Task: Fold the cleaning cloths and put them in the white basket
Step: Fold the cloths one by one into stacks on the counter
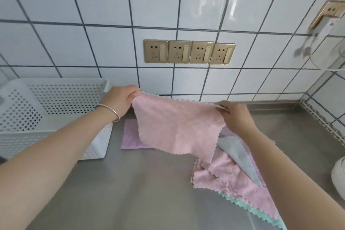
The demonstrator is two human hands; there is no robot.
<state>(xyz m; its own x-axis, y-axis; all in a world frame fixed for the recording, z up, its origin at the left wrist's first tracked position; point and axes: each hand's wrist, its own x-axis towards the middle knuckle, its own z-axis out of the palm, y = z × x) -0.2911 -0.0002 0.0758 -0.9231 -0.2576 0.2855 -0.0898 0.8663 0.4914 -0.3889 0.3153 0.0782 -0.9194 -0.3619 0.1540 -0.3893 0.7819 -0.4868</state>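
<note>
Above the steel bench point(149, 183) I hold a pink cleaning cloth point(177, 127) spread out in the air, its lower edge hanging toward the surface. My left hand point(121, 99) pinches the upper left corner with curled fingers, a thin silver bangle point(110, 110) on that wrist. My right hand point(237, 115) pinches the upper right corner the same way.

At the far left of the bench stands the white basket point(56, 132), perforated on its walls, just beside my left wrist. What I can see of its inside shows no cloth; the near part of its floor is hidden behind the front wall.

Under the hanging cloth, flat on the bench, lies a folded purple cloth point(130, 138), near the basket's right side. To the right lies a loose pile of cloths point(235, 179): pink on top, a grey one tucked under my right forearm, a purple edge behind it, and a teal one at the bottom.

On the tiled wall point(93, 5) behind sits a row of four gold sockets point(188, 52).
</note>
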